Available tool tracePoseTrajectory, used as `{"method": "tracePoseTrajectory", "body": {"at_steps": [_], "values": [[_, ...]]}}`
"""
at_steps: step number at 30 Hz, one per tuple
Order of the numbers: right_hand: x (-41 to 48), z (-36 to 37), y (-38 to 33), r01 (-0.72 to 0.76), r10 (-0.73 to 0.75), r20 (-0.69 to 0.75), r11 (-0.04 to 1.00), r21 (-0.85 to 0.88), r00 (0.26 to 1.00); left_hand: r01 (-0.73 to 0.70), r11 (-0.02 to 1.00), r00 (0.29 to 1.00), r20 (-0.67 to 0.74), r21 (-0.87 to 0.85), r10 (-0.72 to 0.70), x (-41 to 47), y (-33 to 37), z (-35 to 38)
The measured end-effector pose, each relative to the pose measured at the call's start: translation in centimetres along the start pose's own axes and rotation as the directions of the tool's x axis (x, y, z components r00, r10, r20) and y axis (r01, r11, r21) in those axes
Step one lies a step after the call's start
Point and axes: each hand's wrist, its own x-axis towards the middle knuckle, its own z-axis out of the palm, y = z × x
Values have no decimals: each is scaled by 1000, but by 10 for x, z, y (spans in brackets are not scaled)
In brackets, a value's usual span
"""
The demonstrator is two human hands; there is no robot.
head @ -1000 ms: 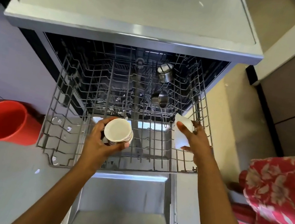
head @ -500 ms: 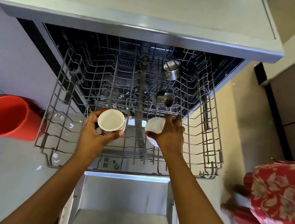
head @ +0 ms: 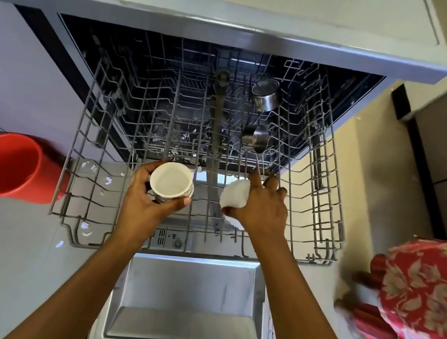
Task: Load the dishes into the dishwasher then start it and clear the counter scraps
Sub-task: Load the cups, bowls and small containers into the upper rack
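At the far left a round red plastic container [head: 5, 165] sits just beside the pulled-out grey wire dishwasher rack [head: 72, 172], its open mouth facing the camera. Small white scraps [head: 108, 180] show through the left part of the rack, on the pale surface beneath it. Over the rack's near middle, the left hand [head: 144, 203] is wrapped around a cream ceramic cup with a dark pattern on its side [head: 171, 181]. The thumb lies along the near rim and the fingers curl round the far side, and the cup's mouth is tipped toward the camera. Whether the cup touches the wires cannot be told. A grey spray tube [head: 216, 138] runs front to back down the rack's centre, between the two hands. Just right of it, the right hand [head: 261, 209] holds a plain white cup [head: 235, 198] under the palm, low against the rack. The thumb is tucked round the cup and the fingers reach forward among the upright tines. Further back on the right side of the rack lie two small shiny steel cups, one [head: 256, 139] close beyond the right fingertips and another [head: 265, 94] deeper in. Below the rack the open grey dishwasher door [head: 187, 297] lies flat. At the far right edge hangs red flower-printed cloth [head: 430, 310].
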Motion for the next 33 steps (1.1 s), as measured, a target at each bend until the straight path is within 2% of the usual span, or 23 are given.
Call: {"method": "tracePoseTrajectory", "body": {"at_steps": [6, 10, 14, 18, 21, 23, 25, 27, 29, 33], "values": [[-18, 22, 2, 3, 4, 155, 999, -45, 988, 36, 999, 999, 4, 3, -36, -4, -1, 2], [-25, 36, -4, -20, 24, 93, 999, -34, 995, 47, 998, 999, -1, 30, -47, -3, -2, 4], [-29, 42, -8, 5, 1, 65, 996, -94, 998, 44, 999, 999, -8, 27, -43, -3, -1, 4], [-29, 42, -7, 8, 4, 92, 992, -127, 996, 40, 999, 999, -13, 23, -40, -1, 0, 5], [-25, 28, -2, 0, 8, 126, 998, -63, 992, 21, 1000, 1000, -11, 22, -21, 4, 0, 6], [-5, 12, 5, -20, 18, 77, 999, 30, 997, 12, 1000, 1000, -14, 29, -11, 10, 1, 7], [34, -3, 8, -17, 24, -70, 996, 90, 997, -4, 999, 1000, -14, 36, 4, 17, 2, 8], [81, -14, 5, 20, -11, -150, 998, 55, 989, -32, 999, 999, -13, 16, 32, 27, 5, 10], [117, -24, -3, 106, -108, -99, 994, -26, 989, -67, 998, 998, -19, 14, 67, 37, 8, 14], [156, -28, -11, 270, -251, 106, 931, -244, 962, -97, 995, 995, -19, 24, 97, 58, 7, 21]]}}
